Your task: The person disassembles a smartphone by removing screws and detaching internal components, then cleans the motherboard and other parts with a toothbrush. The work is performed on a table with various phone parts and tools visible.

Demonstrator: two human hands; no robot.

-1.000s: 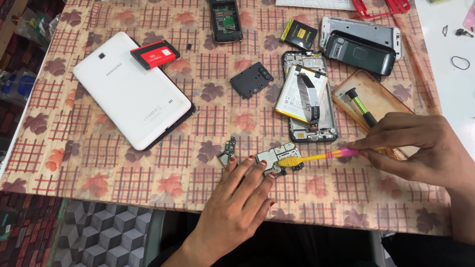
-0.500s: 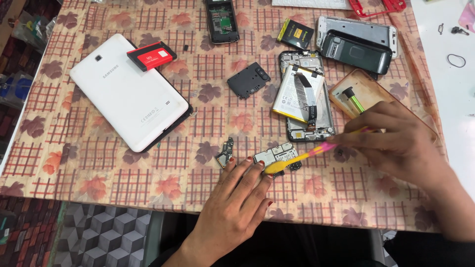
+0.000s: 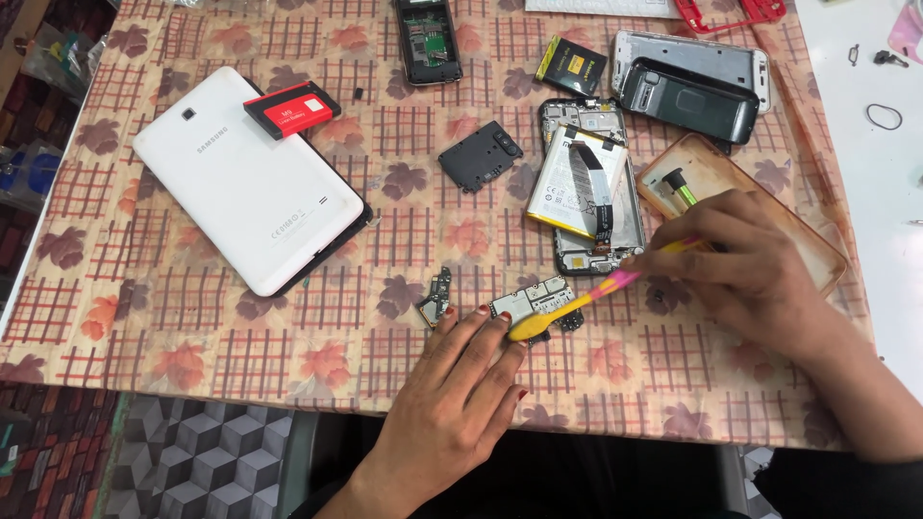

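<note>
My left hand [image 3: 452,399] lies flat near the table's front edge, fingertips pressing on a small phone circuit board [image 3: 532,300]. My right hand [image 3: 745,264] grips a pink and yellow brush [image 3: 577,301] whose yellow head rests on the board by my left fingers. A smaller board piece [image 3: 436,299] lies just left of the circuit board. Behind them is an opened phone body with its battery and flex cable [image 3: 582,183].
A white tablet [image 3: 245,178] lies face down at the left with a red battery [image 3: 291,108] on it. A black cover piece [image 3: 480,155], an opened phone [image 3: 426,38], phone back shells [image 3: 692,86], a clear brown case [image 3: 760,207] and a checked tablecloth [image 3: 288,356] fill the table.
My right hand has shifted left and lower with the brush, its head sliding along the circuit board toward my left fingers. The left hand stays on the board.
</note>
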